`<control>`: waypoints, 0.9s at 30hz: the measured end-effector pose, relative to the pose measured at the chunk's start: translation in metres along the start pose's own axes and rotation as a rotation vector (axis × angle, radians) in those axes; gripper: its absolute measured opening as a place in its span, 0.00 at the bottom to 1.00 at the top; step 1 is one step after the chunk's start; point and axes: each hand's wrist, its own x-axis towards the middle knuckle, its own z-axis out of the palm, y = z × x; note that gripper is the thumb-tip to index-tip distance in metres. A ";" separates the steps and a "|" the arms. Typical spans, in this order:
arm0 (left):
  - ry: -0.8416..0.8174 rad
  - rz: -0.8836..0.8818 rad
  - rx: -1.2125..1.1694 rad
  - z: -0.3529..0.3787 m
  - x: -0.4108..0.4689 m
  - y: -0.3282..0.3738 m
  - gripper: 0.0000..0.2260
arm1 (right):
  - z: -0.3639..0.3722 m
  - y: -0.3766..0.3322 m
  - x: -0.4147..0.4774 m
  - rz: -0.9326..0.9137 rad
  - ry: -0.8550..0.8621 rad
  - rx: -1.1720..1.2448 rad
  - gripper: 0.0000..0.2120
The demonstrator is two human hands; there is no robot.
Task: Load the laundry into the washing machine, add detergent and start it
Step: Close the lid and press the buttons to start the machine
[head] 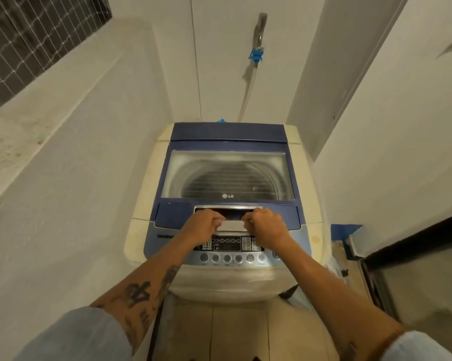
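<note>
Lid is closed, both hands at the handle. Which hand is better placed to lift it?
Left, narrowly. The left hand grips the lid handle nearer the recess's middle; the right hand grips at its right end, so it would likely pull off-centre.

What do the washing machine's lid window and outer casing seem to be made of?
Lid window: clear glass or hard plastic, glossy; the ribbed drum shows through and it reflects light. Casing: probably cream moulded plastic, matte, yellowed and stained.

My hands at the washer's (144, 183) closed lid (227, 132)
My left hand (205, 226) and right hand (267, 226) pinch a small white piece (232, 225) between them, over the button panel (227, 257).
</note>
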 end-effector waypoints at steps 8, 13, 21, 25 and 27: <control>0.066 -0.012 -0.048 0.001 0.012 -0.007 0.09 | 0.005 0.002 0.009 0.044 0.033 0.053 0.13; 0.108 -0.025 -0.066 0.007 0.010 -0.008 0.09 | 0.009 0.001 0.007 0.048 0.049 0.061 0.14; 0.116 -0.051 -0.054 0.008 0.009 -0.004 0.10 | 0.012 0.002 0.004 0.053 0.072 0.117 0.14; 0.145 -0.073 -0.032 0.013 0.002 0.002 0.12 | 0.011 0.003 -0.006 0.018 0.132 0.213 0.13; 0.209 -0.051 -0.078 0.018 -0.006 0.003 0.13 | 0.008 0.007 -0.017 0.008 0.178 0.304 0.13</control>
